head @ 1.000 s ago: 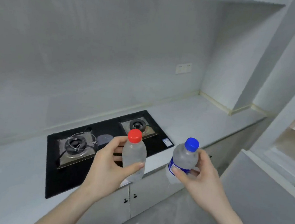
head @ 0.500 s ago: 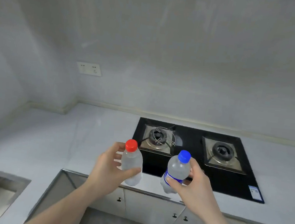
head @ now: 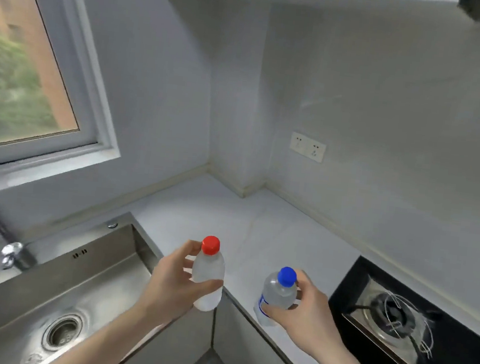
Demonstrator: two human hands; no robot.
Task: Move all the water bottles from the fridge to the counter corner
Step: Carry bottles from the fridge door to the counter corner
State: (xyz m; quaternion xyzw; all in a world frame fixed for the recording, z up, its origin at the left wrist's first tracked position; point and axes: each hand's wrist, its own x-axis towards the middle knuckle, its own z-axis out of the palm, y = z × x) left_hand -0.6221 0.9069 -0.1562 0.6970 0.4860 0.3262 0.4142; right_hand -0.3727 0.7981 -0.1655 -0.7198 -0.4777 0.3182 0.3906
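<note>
Holding one bottle in each hand, I see my left hand (head: pixel 173 282) wrapped around the red-capped bottle (head: pixel 208 277), thumb across its front and fingers (head: pixel 192 248) curled behind the neck. It is clear plastic, unlabelled, upright, with a bright red cap. My right hand (head: pixel 304 312) clasps the blue-capped bottle (head: pixel 276 295), which is clear with a blue and white label band low on its body and tilts slightly left. Both bottles hang in the air just above the counter's front edge. Beyond my fingertips the pale counter corner (head: pixel 247 212) lies bare up to the walls. Left of my left hand sits the steel sink (head: pixel 95 282); right of my right hand, the black gas hob (head: pixel 397 316).
</note>
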